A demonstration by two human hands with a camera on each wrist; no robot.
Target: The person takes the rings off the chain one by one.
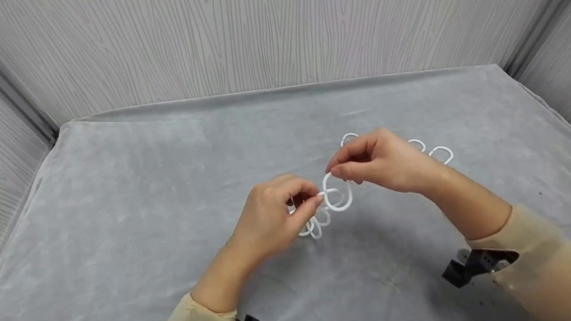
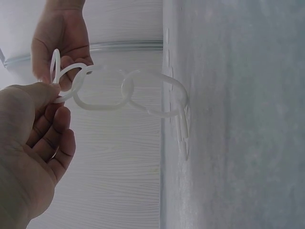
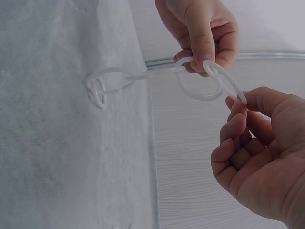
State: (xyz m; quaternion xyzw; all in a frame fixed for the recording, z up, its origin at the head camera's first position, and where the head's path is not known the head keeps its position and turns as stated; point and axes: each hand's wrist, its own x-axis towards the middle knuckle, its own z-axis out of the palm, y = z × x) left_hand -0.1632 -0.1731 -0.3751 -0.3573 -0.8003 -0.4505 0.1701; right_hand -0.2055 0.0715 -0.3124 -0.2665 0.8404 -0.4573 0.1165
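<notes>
My right hand point(image 1: 391, 164) pinches a white oval chain link point(image 1: 339, 209) between thumb and index finger. Just left of it, my left hand point(image 1: 274, 216) pinches a second white link point(image 2: 80, 86), and the two links cross through each other. From the left hand's link a short chain of joined white links point(image 2: 102, 107) hangs down, its lower end lying on the cloth in the left wrist view. Both hands are close together above the cloth. Whether the pinched links have gaps is too small to tell.
Several loose white links lie on the grey cloth point(image 1: 161, 162) around the right hand; one link point(image 1: 451, 154) shows beside the right wrist, another point(image 1: 349, 134) behind the fingers. Wood-grain panels point(image 1: 265, 22) enclose the back and sides.
</notes>
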